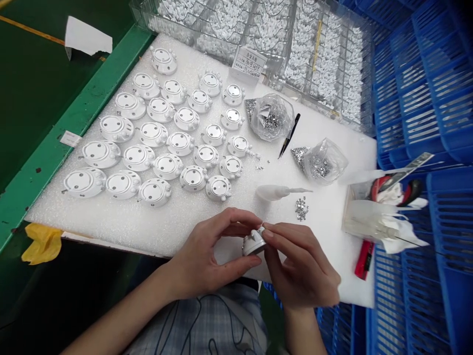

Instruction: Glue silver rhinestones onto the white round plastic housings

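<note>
Close to the near edge of the foam-covered table, my left hand (210,254) grips a small white round casing (253,242) between thumb and fingers. The casing is tilted on its side. My right hand (301,264) pinches at its upper right edge; anything tiny between those fingertips is hidden. Similar white casings (168,166) with dark round spots stand in rows to the left. Just beyond my hands lie a white squeeze bottle (273,192) with a thin nozzle and a small pile of shiny bits (302,209).
Two clear bags of shiny bits (272,118) (320,161) lie mid-table, with black tweezers (289,135) between them. A partitioned clear tray (229,29) of small white parts spans the back. A tool holder (356,217), a red cutter (364,260) and blue crates (410,98) stand right.
</note>
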A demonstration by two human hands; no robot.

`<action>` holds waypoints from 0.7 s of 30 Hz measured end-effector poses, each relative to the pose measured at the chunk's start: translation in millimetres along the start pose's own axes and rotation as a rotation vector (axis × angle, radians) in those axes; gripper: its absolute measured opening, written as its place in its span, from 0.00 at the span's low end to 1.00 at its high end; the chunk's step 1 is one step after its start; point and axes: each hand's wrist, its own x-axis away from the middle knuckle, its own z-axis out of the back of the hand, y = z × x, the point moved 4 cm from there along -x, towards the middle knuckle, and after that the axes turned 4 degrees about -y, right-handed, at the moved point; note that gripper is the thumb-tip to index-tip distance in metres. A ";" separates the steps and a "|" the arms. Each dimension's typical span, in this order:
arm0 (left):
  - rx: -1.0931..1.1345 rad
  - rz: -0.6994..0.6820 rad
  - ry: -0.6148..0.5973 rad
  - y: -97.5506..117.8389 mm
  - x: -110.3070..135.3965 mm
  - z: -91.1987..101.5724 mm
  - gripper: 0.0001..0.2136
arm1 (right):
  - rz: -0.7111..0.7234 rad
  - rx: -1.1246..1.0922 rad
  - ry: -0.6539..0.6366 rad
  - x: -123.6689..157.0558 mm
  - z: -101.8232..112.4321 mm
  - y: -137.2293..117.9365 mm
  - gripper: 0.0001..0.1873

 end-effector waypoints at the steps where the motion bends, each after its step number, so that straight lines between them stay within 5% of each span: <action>1: 0.003 -0.006 -0.004 0.3 -0.3 0.1 0.19 | 0.004 0.006 0.000 -0.1 0.0 -0.2 0.30; 12: 0.062 -0.034 0.018 0.3 -4.4 2.2 0.16 | 0.001 -0.027 0.156 1.3 -1.5 4.8 0.29; 21: 0.015 -0.050 -0.024 0.8 -5.1 2.4 0.17 | -0.040 -0.148 0.131 0.3 -3.3 6.8 0.23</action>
